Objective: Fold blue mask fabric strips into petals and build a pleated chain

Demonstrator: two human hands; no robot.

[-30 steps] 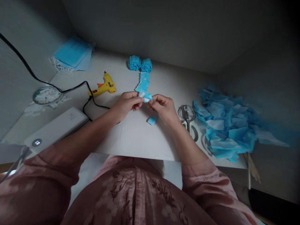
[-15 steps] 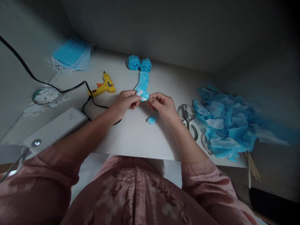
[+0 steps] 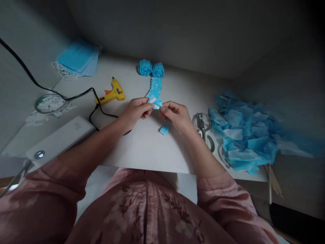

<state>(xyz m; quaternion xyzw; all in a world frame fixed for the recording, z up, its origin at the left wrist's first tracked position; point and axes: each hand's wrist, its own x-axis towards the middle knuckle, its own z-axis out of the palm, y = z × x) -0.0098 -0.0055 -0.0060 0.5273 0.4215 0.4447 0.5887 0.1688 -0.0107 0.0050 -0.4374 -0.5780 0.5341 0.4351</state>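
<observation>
A ruffled blue strip (image 3: 155,88) runs down the white table from two blue rosettes (image 3: 151,68). My left hand (image 3: 139,110) pinches the strip's near end, where a small white piece lies on the blue. At the right edge of that same end, my right hand (image 3: 175,113) has its thumb and forefinger pressed together on the blue material. Just below the hands a small loose blue piece (image 3: 164,129) rests on the table.
Left of the hands are a yellow glue gun (image 3: 111,94) with a black cord, a white power bank (image 3: 61,140), a dish of white bits (image 3: 50,104) and blue masks (image 3: 77,58). Scissors (image 3: 203,128) and a heap of blue pieces (image 3: 246,130) lie right.
Hardly anything differs. My right fingertips have moved slightly against the strip's near end, while my left hand keeps its pinch.
</observation>
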